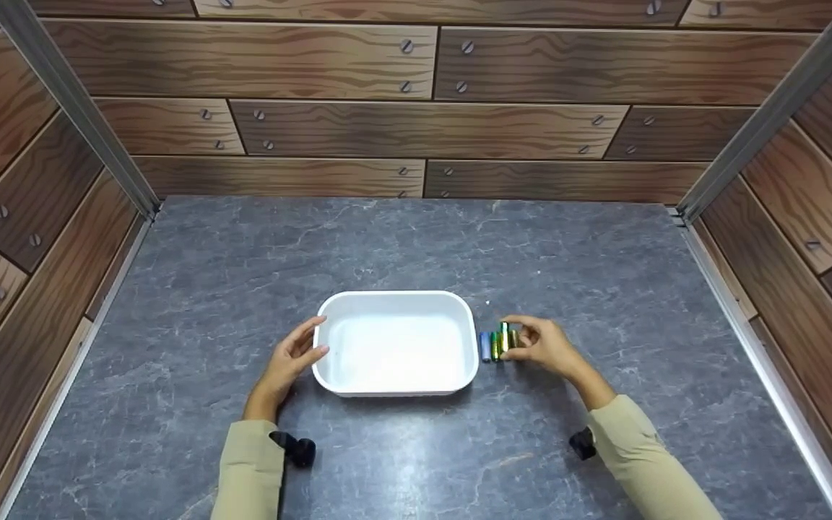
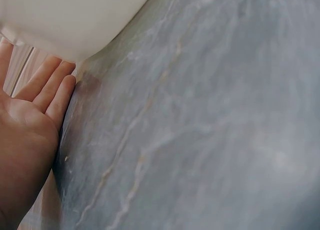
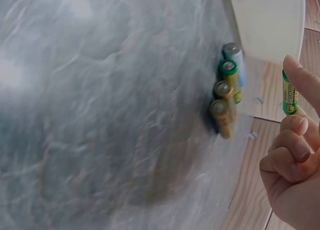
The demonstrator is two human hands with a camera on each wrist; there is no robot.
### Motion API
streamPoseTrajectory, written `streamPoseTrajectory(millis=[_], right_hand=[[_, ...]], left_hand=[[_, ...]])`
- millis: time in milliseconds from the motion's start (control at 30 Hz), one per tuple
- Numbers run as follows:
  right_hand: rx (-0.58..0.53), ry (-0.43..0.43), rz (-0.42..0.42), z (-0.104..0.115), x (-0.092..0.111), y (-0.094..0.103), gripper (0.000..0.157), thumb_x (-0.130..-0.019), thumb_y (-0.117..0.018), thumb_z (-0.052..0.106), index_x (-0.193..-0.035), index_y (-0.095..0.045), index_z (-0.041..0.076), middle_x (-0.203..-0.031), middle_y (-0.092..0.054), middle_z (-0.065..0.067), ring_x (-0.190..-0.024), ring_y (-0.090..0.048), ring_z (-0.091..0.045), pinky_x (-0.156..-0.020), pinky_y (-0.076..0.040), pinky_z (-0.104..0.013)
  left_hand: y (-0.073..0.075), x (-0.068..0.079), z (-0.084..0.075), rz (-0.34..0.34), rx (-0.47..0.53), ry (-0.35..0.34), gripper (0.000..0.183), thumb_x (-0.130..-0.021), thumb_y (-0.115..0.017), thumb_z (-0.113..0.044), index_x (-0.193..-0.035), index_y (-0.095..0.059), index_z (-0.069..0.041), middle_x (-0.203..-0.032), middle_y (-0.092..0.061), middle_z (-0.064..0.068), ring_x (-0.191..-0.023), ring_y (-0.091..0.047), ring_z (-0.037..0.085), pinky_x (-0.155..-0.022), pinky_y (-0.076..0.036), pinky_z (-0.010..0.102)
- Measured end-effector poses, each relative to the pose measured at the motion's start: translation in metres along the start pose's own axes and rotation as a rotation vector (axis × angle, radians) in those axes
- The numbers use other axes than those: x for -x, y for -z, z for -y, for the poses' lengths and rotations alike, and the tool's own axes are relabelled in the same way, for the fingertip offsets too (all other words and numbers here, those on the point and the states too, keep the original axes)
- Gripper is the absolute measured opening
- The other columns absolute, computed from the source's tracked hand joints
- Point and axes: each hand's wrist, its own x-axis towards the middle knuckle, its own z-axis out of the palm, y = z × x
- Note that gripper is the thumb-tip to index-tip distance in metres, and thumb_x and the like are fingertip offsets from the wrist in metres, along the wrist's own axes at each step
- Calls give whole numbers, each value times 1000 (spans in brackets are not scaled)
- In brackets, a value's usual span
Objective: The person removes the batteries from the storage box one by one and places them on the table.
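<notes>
A white rectangular tub (image 1: 394, 392) stands on the table, its inside showing no contents. My left hand (image 1: 290, 359) rests against the tub's left end, thumb and one fingertip at the rim. In the left wrist view the other fingers lie fairly straight beside the tub's wall (image 2: 75, 19). To the right of the tub, my right hand (image 1: 547, 348) pinches a green battery (image 3: 289, 93) between thumb and finger, held above the table. Beneath it several batteries lie side by side: a blue one (image 3: 234, 54), a green one (image 3: 231, 79) and two gold ones (image 3: 221, 117).
The grey marbled table (image 1: 416, 245) is bounded by wood-patterned panels (image 1: 329, 130) at the back and both sides. Metal posts (image 1: 763, 108) stand at the rear corners. A dark wrist device (image 1: 300, 451) sits by each sleeve.
</notes>
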Motion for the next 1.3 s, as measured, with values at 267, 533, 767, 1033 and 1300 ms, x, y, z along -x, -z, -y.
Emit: streamPoseTrajectory(millis=[267,533,767,1033,1300], right_hand=[[2,10,-31,-23,4,5,59,-69,-83,5,-122,-60,-9,-62,-41,5,-54,-35,2,-51,-32,-15],[42,-18,-35,-38,6,11,56,-71,-83,6,-120,-61,-6,-63,-40,5,-53,-34,1,-51,-32,-16],[58,-26,-27,-45,3,12,56,-70,-83,7,-120,-61,-7,-64,-42,4,-54,-36,0,-50,-32,-16],[96,-47,11,-48,1,15,57,-72,-82,7,-123,-60,-6,-64,-43,5,-55,-37,-2,-51,-33,-16],[63,-63,34,-52,3,14,61,-73,-81,7,-128,-56,-7,-65,-44,4,-55,-38,-2,-50,-33,-17]], left_hand=[[-2,0,-1,2,-8,1,58,-88,-65,0,-143,-44,-2,-150,-43,20,-138,-44,30,-95,-47,14],[-1,0,-1,5,-6,-23,59,-88,-65,-1,-142,-43,2,-150,-41,23,-116,-54,-6,-95,-46,14],[1,0,1,-3,10,-15,58,-87,-64,2,-142,-44,0,-150,-43,21,-125,-53,6,-96,-47,15],[0,1,1,-12,-20,-14,58,-88,-64,-1,-143,-44,-1,-150,-42,21,-139,-44,32,-95,-46,13],[0,0,2,-3,2,-26,58,-88,-64,2,-142,-43,1,-150,-42,22,-139,-43,34,-95,-46,14]])
